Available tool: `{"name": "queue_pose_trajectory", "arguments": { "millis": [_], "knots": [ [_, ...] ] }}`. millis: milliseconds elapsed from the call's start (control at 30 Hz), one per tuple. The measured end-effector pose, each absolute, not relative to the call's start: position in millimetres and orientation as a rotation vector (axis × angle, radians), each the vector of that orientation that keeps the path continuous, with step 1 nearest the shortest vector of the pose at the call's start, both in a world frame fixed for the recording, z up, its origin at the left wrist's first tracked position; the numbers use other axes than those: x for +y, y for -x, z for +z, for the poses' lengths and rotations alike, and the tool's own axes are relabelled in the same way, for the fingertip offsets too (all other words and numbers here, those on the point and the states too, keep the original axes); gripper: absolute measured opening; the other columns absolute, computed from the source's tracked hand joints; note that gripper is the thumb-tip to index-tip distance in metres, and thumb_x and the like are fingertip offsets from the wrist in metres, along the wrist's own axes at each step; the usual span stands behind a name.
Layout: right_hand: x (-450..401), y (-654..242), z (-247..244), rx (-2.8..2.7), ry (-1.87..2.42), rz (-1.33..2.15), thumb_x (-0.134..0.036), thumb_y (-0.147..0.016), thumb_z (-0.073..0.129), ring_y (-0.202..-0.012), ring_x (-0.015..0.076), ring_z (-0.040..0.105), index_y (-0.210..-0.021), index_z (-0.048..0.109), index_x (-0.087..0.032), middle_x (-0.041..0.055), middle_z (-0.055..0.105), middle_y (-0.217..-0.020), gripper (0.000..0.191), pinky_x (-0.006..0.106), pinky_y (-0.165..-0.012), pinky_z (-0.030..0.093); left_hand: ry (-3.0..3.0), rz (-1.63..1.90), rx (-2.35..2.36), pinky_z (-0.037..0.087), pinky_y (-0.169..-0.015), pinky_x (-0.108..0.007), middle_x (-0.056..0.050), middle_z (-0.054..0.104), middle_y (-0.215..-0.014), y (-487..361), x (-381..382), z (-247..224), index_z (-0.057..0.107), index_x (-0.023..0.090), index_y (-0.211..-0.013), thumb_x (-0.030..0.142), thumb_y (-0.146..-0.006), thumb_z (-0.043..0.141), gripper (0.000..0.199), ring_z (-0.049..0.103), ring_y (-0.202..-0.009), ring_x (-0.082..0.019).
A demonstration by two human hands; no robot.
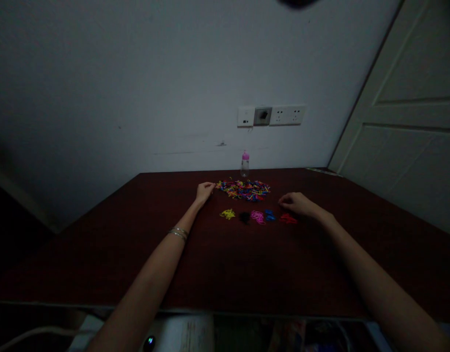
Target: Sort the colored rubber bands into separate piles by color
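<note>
A mixed heap of small coloured rubber bands lies toward the back of the dark red table. At its left edge is my left hand, fingertips pinched together beside the outermost bands; what they hold, if anything, is too small to see. My right hand rests just behind the red pile, fingers curled together, their contents hidden. Sorted piles form a row in front of the heap: yellow, black, pink, blue, then red at the right end.
Behind the heap stands a clear bottle with a pink cap. Sockets are fixed to the pale wall, and a panelled door rises on the right. Below the front edge of the table are dim stored items and a white cable.
</note>
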State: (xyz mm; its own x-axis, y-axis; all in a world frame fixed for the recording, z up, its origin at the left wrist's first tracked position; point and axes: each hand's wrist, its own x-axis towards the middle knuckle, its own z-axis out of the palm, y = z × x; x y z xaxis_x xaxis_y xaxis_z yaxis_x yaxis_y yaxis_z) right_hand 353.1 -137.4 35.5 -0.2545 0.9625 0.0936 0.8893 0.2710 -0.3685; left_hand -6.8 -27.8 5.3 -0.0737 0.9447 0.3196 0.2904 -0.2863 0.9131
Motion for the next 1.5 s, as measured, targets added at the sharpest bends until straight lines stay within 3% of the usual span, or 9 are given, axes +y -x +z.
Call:
{"name": "queue_pose_trajectory", "arguments": {
  "millis": [300,533,967,1167,1500],
  "knots": [
    [-115.1,-325.9,43.3,-2.358,1.521,0.43,-0.029,-0.076,0.053,-0.088,0.0222,0.062,-0.093,0.07,-0.019,0.0063,0.069,-0.095,0.026,0.032,-0.082,0.046,-1.582,1.378,1.398,0.028,-0.047,-0.021,0.004,0.045,-0.042,5.4,-36.6,9.7,0.067,0.009,-0.07,0.031,-0.069,0.056,0.024,0.039,-0.044,-0.008],
    [-97.3,-322.6,32.2,-2.352,1.492,0.402,-0.034,-0.075,0.055,-0.079,0.0205,0.062,-0.084,0.069,-0.018,0.0059,0.069,-0.086,0.023,0.029,-0.072,0.046,-1.518,1.415,1.348,0.025,-0.045,-0.02,0.005,0.042,-0.042,10.2,-39.3,8.1,0.067,0.01,-0.073,0.033,-0.07,0.054,0.027,0.035,-0.042,-0.007],
    [-92.0,-322.6,9.8,-2.286,1.321,0.206,-0.028,-0.077,0.052,-0.083,0.019,0.058,-0.074,0.064,-0.019,0.006,0.062,-0.089,0.015,0.03,-0.078,0.044,-1.543,1.378,1.357,0.028,-0.049,-0.021,0.002,0.05,-0.046,8.4,-40.9,5.2,0.069,0.01,-0.073,0.031,-0.068,0.054,0.026,0.039,-0.046,-0.009],
    [-92.1,-324.8,6.2,-2.195,1.263,0.274,-0.028,-0.074,0.054,-0.092,0.0201,0.055,-0.069,0.063,-0.018,0.0079,0.054,-0.098,0.014,0.034,-0.087,0.043,-1.552,1.372,1.353,0.027,-0.047,-0.02,0.003,0.047,-0.044,8.2,-41.4,4.6,0.067,0.011,-0.068,0.032,-0.067,0.056,0.024,0.039,-0.045,-0.009],
    [-118.0,-370.1,32.3,-2.109,1.384,0.619,-0.049,-0.067,0.06,-0.099,0.0239,0.053,-0.07,0.068,-0.019,0.0087,0.056,-0.104,0.031,0.038,-0.092,0.039,-1.558,1.395,1.336,0.025,-0.045,-0.02,0.004,0.044,-0.044,9.6,-42.5,5.9,0.066,0.011,-0.068,0.032,-0.067,0.054,0.024,0.037,-0.043,-0.007]
  ]
}}
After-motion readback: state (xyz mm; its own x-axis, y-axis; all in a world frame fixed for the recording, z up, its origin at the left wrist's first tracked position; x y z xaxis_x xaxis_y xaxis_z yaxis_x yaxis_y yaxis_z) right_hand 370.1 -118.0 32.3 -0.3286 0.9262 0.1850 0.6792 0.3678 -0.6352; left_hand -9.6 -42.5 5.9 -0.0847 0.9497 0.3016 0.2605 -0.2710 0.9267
